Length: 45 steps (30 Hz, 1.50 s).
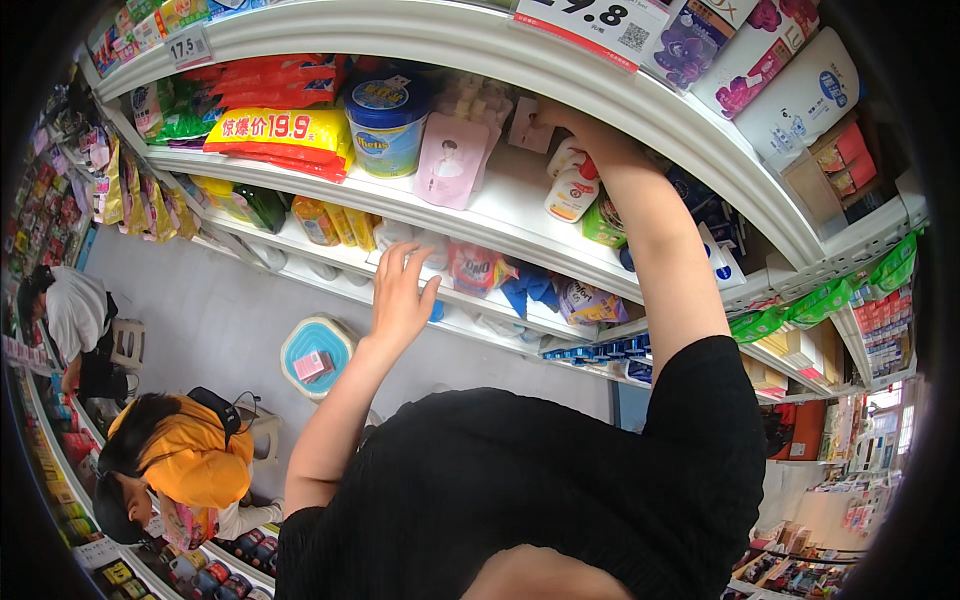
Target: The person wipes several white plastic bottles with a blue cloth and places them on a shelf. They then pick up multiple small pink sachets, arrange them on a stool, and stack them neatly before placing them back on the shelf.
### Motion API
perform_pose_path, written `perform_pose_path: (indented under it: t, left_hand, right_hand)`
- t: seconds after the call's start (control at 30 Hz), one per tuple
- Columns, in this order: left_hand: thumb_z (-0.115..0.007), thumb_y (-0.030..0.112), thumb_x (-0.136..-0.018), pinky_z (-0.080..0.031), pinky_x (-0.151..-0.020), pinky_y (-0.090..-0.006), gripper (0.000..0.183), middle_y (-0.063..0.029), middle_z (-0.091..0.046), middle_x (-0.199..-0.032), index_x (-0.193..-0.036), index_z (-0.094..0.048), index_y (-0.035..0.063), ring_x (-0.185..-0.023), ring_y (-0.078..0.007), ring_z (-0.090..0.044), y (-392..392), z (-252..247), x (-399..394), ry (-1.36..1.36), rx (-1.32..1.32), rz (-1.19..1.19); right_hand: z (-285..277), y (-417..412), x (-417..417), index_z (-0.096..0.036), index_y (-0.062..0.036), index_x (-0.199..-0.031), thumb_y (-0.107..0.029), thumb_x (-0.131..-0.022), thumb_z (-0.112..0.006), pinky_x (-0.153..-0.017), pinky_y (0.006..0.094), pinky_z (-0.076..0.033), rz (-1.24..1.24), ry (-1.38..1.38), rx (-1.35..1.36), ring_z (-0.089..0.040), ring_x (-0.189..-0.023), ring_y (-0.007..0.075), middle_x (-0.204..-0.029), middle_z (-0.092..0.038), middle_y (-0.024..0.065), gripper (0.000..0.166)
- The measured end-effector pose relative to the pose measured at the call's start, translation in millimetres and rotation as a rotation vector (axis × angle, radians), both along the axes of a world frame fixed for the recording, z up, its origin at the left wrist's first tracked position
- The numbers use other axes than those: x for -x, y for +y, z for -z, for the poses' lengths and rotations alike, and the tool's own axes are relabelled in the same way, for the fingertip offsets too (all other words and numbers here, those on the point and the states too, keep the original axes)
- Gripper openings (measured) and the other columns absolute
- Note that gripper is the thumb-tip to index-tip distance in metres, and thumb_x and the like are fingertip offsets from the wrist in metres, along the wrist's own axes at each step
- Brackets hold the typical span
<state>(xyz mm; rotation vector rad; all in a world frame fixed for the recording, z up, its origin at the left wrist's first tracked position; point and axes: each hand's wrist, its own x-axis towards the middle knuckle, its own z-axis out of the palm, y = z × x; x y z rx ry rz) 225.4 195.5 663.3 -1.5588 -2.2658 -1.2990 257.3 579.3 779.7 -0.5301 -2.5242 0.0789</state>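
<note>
My right arm reaches deep onto the lit white shelf [517, 191]. There my right hand [559, 120], partly shadowed under the shelf above, grips a small pale pink packet [525, 133] with a digit across its face. Left of it stand pink pouches [450, 165] printed with a portrait, and a blue-lidded Thetis tub [386, 124]. White pump bottles [574, 187] with a red top are right of the packet, beside my forearm. My left hand [401, 292] is empty, fingers spread, in front of the lower shelf with its bottles and a red OMO bag [474, 268].
Red and yellow detergent bags [281, 139] fill the shelf's left part. On the floor, a stool [319, 356] with a blue top carries small pink boxes [313, 365]. A person in orange [187, 450] and another in white [75, 315] are at the left shelves.
</note>
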Motion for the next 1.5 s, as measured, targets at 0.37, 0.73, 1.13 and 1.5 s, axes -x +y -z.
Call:
perform_pose_path:
  t: [0.37,0.73,1.13,1.5]
  left_hand:
    - [-0.064,0.008,-0.074,-0.036,-0.092,-0.0401,0.042,-0.0159,-0.045,-0.114,-0.113,-0.049,0.0021,-0.109,-0.0344,-0.041,-9,7,-11,-0.064,0.045,0.023]
    - [-0.063,0.007,-0.075,-0.037,-0.091,-0.04,0.044,-0.0164,-0.045,-0.115,-0.115,-0.047,0.002,-0.108,-0.0346,-0.042,-15,13,-15,-0.084,0.051,0.02]
    - [-0.062,0.008,-0.077,-0.037,-0.092,-0.0385,0.04,-0.0144,-0.046,-0.115,-0.114,-0.048,0.0047,-0.109,-0.033,-0.042,-118,73,-17,-0.335,0.136,-0.257]
    - [-0.063,0.009,-0.076,-0.038,-0.091,-0.0388,0.042,-0.0164,-0.049,-0.11,-0.114,-0.048,0.0046,-0.106,-0.0342,-0.047,-277,163,-1,-0.754,0.24,-0.54]
  right_hand:
    - [6,-4,14,-0.053,-0.0077,-0.116,-0.025,-0.069,-0.067,-0.089,0.0404,-0.042,0.064,0.007,-0.036,-0.052,-0.105,0.0333,-0.114,-0.055,0.016,0.052]
    - [6,-8,14,-0.05,-0.0084,-0.119,-0.024,-0.074,-0.063,-0.091,0.0413,-0.041,0.16,-0.147,-0.061,-0.05,-0.108,0.0342,-0.118,-0.052,0.0165,0.05]
    - [-41,-205,-54,-0.049,-0.0083,-0.12,-0.024,-0.08,-0.06,-0.085,0.0394,-0.043,0.14,-0.321,-0.159,-0.052,-0.102,0.0346,-0.113,-0.055,0.0173,0.045]
    - [100,-412,-13,-0.044,-0.0049,-0.122,-0.017,-0.073,-0.068,-0.092,0.0363,-0.041,-0.646,-0.607,0.547,-0.047,-0.111,0.0318,-0.122,-0.048,0.016,0.056]
